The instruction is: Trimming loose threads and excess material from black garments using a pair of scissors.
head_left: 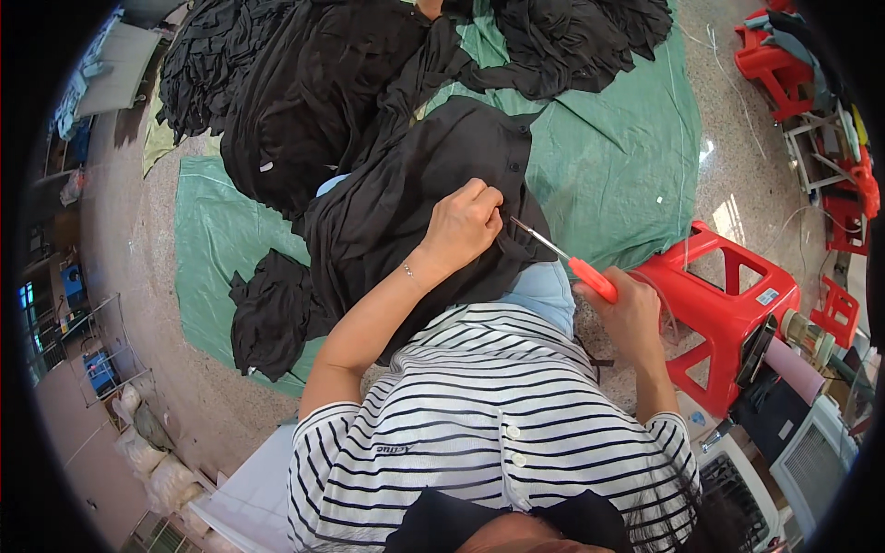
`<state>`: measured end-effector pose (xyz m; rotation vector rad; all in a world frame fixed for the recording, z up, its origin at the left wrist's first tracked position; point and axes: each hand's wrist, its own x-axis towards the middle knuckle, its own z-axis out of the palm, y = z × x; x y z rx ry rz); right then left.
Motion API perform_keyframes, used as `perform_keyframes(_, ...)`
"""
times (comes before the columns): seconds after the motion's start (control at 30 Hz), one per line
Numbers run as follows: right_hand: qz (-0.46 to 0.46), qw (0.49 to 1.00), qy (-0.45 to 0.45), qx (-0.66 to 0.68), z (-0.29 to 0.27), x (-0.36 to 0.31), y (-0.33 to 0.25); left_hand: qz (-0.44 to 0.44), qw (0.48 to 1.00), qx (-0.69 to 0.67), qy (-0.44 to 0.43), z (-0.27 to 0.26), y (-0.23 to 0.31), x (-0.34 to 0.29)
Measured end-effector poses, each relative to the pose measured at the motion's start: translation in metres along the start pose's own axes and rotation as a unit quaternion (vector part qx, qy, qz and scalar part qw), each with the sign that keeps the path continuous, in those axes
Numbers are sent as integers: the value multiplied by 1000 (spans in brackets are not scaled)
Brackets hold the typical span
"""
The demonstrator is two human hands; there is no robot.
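Observation:
A black buttoned garment (442,147) lies across my lap, over light blue trousers (544,293). My left hand (466,221) is closed on a pinch of its cloth, near the edge that carries dark buttons. In my right hand (631,313) is a slim tool (595,279) with a red handle and a thin metal shaft; whether it is a screwdriver or a soldering iron I cannot tell. Its tip points at the garment, just right of my left fingers. Whether the tip touches the cloth is unclear.
Heaps of black garments (313,83) lie ahead on a green sheet (618,157), with a smaller black bundle (272,313) at left. A red plastic stool (728,295) stands at my right, beside a white fan-like appliance (816,461). Someone else's hand (430,7) shows at the top.

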<state>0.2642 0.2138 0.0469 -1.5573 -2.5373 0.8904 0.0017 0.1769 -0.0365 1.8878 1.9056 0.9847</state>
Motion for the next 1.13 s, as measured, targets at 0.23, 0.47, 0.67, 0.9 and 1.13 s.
perform_keyframes(0.23,34,999,-18,32,-1,5,3,-21,999,-6,-24,-4,4,13)
perform_keyframes(0.47,25,995,77,50,0,25,4,31,986,122,-105,5,-9,68)
perform_keyframes(0.67,21,997,55,55,2,28,-1,-5,990,73,-123,-1,-19,66)
perform_keyframes(0.9,3,998,59,30,5,33,-4,-23,993,66,-91,-2,-21,58)
perform_keyframes(1.13,17,995,85,56,8,36,-5,-9,994,66,-89,-3,-24,57)
